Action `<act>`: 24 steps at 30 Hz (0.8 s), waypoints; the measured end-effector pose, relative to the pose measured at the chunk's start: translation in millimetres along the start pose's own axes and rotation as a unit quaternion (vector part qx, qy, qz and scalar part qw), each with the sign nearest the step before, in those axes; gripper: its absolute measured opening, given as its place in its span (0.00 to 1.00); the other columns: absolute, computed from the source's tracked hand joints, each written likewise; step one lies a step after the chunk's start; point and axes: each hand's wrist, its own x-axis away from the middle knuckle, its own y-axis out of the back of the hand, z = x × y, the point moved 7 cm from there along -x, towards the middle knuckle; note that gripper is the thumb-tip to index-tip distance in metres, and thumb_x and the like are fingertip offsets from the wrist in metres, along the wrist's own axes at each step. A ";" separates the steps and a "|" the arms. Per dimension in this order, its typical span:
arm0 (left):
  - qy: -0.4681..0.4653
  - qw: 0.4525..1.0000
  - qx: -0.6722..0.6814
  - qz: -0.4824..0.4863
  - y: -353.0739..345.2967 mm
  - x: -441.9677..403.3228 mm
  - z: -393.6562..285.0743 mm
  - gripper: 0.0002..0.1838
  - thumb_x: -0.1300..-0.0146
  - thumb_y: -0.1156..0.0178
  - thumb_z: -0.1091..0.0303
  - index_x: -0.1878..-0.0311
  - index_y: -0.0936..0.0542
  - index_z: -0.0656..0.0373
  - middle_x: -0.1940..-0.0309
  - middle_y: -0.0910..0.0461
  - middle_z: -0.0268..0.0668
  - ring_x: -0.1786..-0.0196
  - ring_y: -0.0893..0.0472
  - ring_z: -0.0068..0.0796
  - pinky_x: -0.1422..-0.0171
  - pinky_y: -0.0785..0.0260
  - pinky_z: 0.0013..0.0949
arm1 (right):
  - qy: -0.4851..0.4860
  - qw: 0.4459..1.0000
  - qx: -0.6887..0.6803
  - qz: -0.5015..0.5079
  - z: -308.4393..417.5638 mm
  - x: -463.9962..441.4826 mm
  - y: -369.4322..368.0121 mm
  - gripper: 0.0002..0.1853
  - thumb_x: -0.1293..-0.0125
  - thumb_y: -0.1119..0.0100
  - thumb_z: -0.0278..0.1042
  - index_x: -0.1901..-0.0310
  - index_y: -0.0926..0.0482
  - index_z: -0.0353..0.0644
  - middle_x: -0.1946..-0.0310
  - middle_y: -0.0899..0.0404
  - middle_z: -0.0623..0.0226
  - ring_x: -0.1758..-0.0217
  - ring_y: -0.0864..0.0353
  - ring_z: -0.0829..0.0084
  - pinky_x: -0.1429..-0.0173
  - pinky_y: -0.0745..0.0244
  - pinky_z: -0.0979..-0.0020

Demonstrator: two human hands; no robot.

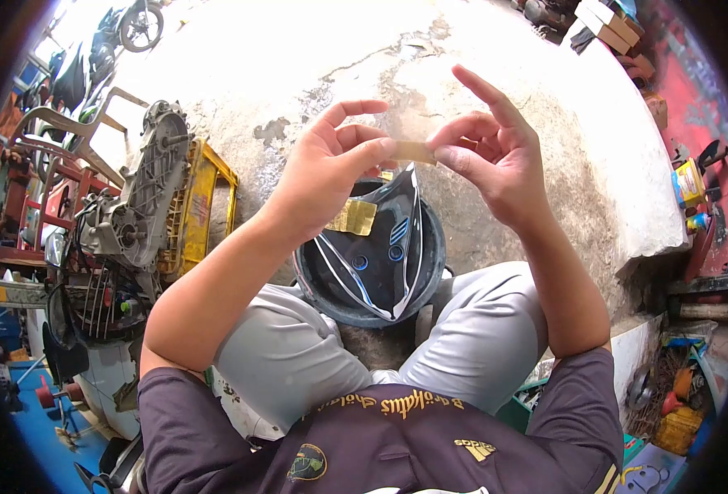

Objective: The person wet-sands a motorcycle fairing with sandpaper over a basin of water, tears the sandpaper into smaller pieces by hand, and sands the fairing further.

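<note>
My left hand [343, 152] pinches one end of a short tan strip [414, 151] between thumb and index finger. The strip's other end is between the thumb and fingers of my right hand [491, 152], whose index finger points up and away. It spans the gap between the hands, fairly flat; whether it is paper or tape I cannot tell. Below them, a black glossy motorcycle body panel [380, 276] with white edge lines and blue marks rests in a round black basin [436, 247]. A gold-brown sheet [354, 218] lies on the panel, partly behind my left wrist.
At left stand a grey metal engine casing [166, 156], a yellow crate [207, 206] and a chair [76, 123]. A motorcycle wheel [141, 27] shows at the far left. On the right are a white ledge [648, 198], boxes [607, 25] and a yellow container [688, 183].
</note>
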 end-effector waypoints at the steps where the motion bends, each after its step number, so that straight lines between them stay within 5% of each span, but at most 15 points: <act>1: -0.004 1.000 -0.006 0.000 0.3 -0.2 0.0 0.28 0.24 0.33 0.68 0.25 0.28 0.61 0.51 0.14 0.36 0.48 0.14 0.26 0.40 0.24 0.32 | 0.002 1.000 -0.003 -0.002 -0.2 0.3 0.1 0.43 0.34 0.36 0.11 0.17 0.35 0.44 0.57 0.11 0.63 0.48 0.12 0.75 0.38 0.17 0.70; 11: -0.045 0.999 0.010 -0.026 3.2 -1.8 -2.8 0.29 0.26 0.32 0.75 0.25 0.29 0.63 0.51 0.15 0.38 0.47 0.14 0.27 0.38 0.21 0.30 | 0.021 0.999 -0.001 -0.025 -4.0 -1.5 -0.8 0.46 0.34 0.39 0.09 0.15 0.40 0.47 0.53 0.17 0.65 0.49 0.16 0.76 0.39 0.17 0.71; 16: -0.073 0.990 -0.096 -0.079 2.7 4.9 -15.9 0.32 0.31 0.27 0.77 0.27 0.29 0.64 0.54 0.15 0.37 0.49 0.15 0.22 0.41 0.22 0.24 | -0.001 0.998 0.026 -0.059 -7.9 -1.8 1.9 0.47 0.35 0.38 0.10 0.15 0.40 0.49 0.51 0.19 0.64 0.50 0.16 0.76 0.40 0.16 0.71; 24: -0.095 0.992 -0.079 -0.031 -12.3 9.9 -17.3 0.32 0.31 0.28 0.77 0.26 0.29 0.64 0.55 0.15 0.34 0.51 0.16 0.21 0.40 0.22 0.29 | 0.039 0.991 0.093 -0.087 3.2 3.0 -5.9 0.48 0.35 0.40 0.10 0.15 0.44 0.51 0.49 0.21 0.63 0.51 0.16 0.76 0.41 0.15 0.70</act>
